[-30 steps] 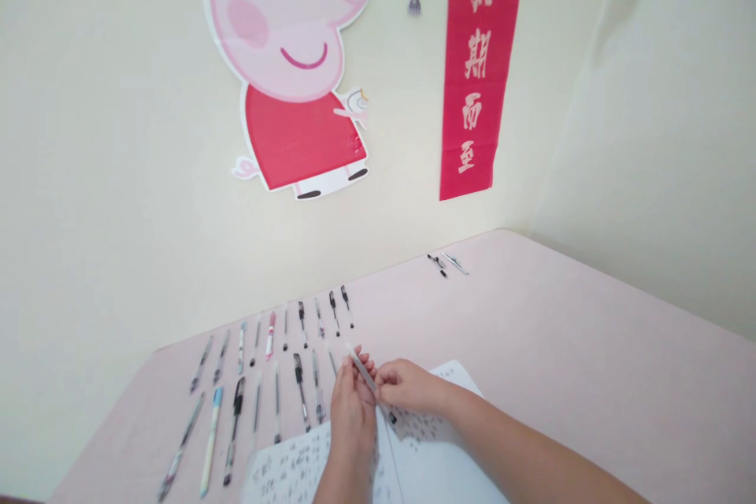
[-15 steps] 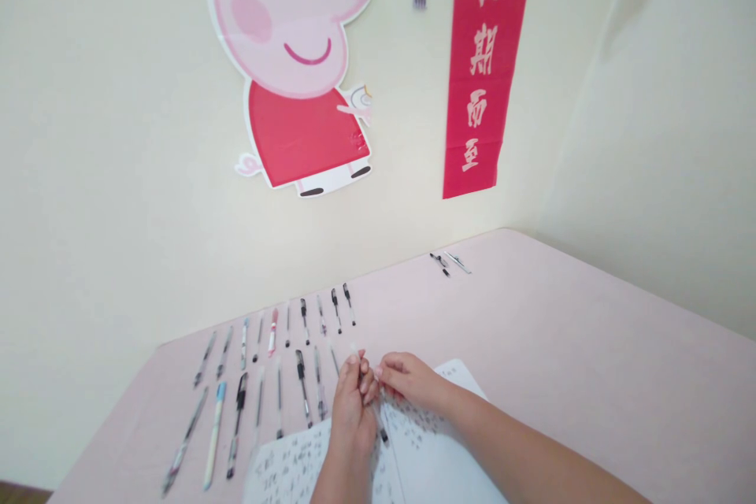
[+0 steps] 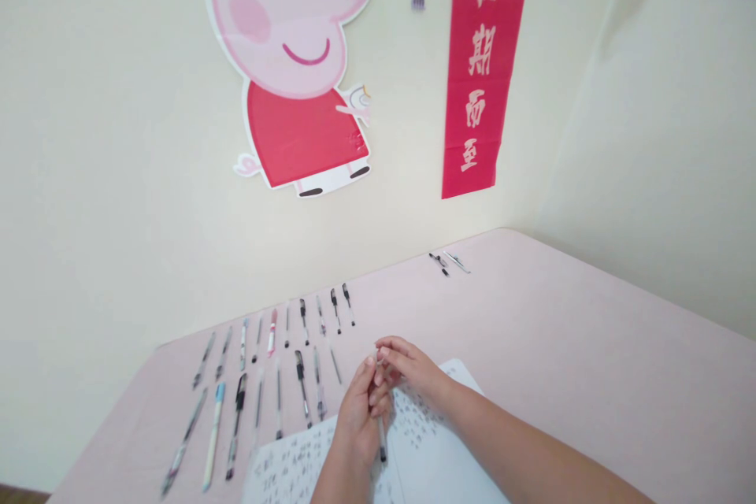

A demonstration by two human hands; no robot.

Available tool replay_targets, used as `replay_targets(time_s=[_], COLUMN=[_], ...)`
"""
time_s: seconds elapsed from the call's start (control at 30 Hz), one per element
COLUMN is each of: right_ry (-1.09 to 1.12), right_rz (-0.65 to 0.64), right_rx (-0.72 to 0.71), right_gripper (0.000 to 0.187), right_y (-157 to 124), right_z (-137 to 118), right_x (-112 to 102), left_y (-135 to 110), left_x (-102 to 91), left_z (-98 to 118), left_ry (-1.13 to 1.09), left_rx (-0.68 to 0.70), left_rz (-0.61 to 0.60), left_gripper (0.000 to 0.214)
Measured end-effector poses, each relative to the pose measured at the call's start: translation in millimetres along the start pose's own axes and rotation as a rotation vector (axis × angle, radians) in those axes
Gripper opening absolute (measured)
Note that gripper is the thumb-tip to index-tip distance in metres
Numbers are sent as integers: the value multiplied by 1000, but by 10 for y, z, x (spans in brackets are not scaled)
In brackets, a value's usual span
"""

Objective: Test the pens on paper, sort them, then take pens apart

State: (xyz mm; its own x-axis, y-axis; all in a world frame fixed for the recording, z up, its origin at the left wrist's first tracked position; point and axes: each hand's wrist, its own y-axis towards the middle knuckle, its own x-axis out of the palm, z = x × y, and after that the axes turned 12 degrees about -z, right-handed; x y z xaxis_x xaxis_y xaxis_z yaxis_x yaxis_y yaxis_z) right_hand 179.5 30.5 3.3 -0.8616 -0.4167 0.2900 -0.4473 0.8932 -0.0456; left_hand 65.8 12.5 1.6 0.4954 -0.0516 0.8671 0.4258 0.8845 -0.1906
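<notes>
My left hand (image 3: 363,409) is closed around a slim pen (image 3: 383,445), whose clear barrel and dark lower end stick out below the fingers. The fingers of my right hand (image 3: 409,362) are bent in and pinch at the pen's upper end, which they largely hide. Both hands meet above an open notebook (image 3: 452,461) with handwriting on its pages. Just left of my left hand lies a thin pen refill or pen (image 3: 335,366).
Two rows of pens lie on the pink table (image 3: 567,378), among them a black-capped pen (image 3: 237,425) and a blue-capped cream pen (image 3: 213,437). Small dark pen parts (image 3: 439,261) and a silvery piece (image 3: 457,262) lie near the wall. A pig cutout (image 3: 307,130) hangs above.
My left hand has shifted slightly right with the pen. My right hand has risen a little, its fingers coming over to the pen's upper end.
</notes>
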Motion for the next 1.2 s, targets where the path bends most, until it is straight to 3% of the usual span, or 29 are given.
replay_targets(time_s=[0.37, 0.63, 0.83, 1.03, 1.2], right_ry=[116, 159, 255, 319, 370], right_rz=[-76, 30, -112, -62, -34], right_rx=[36, 49, 39, 9, -2], right_gripper=[51, 47, 47, 41, 41], right_y=[-59, -45, -67, -51, -33], right_z=[-31, 12, -53, -37, -23], right_x=[21, -18, -44, -87, -29], left_y=[-6, -18, -29, -48, -31], left_x=[-8, 66, 60, 83, 51], left_z=[-62, -79, -53, -111, -155], left_ry=[29, -3, -36, 256, 333], left_rx=[-82, -106, -138, -109, -65], left_rz=[-17, -59, -78, -65, -47], left_gripper=[16, 7, 5, 22, 30])
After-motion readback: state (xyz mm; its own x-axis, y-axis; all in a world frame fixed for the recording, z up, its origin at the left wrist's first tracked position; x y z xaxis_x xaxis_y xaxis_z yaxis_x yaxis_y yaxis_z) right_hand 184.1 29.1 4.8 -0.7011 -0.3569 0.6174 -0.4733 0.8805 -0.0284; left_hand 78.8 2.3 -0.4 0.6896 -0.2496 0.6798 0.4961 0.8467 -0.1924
